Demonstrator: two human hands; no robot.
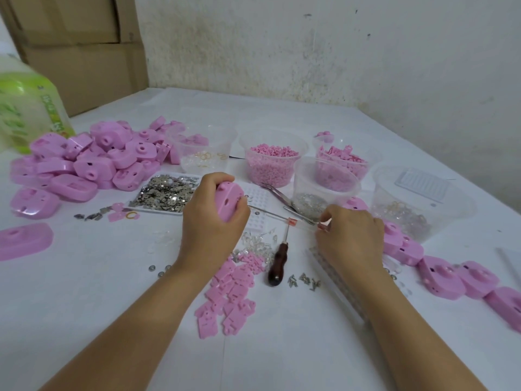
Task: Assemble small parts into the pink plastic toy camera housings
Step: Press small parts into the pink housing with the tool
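My left hand (210,218) grips a pink camera housing (228,200) held on edge above the table's middle. My right hand (349,235) pinches the pink handle of a thin metal pin tool (270,213); the rod points left, with its tip at the housing. A pile of pink housings (93,159) lies at the back left. Other housings (439,275) sit in a row at the right. Flat pink plates (228,294) are heaped between my forearms.
Clear tubs hold pink bits (270,162), pink clips (341,162), metal springs (310,200) and clear parts (406,215). A tray of silver contacts (166,193), tweezers (277,191), a dark-handled awl (279,262), loose screws (304,280) and a green bottle (25,108) lie around.
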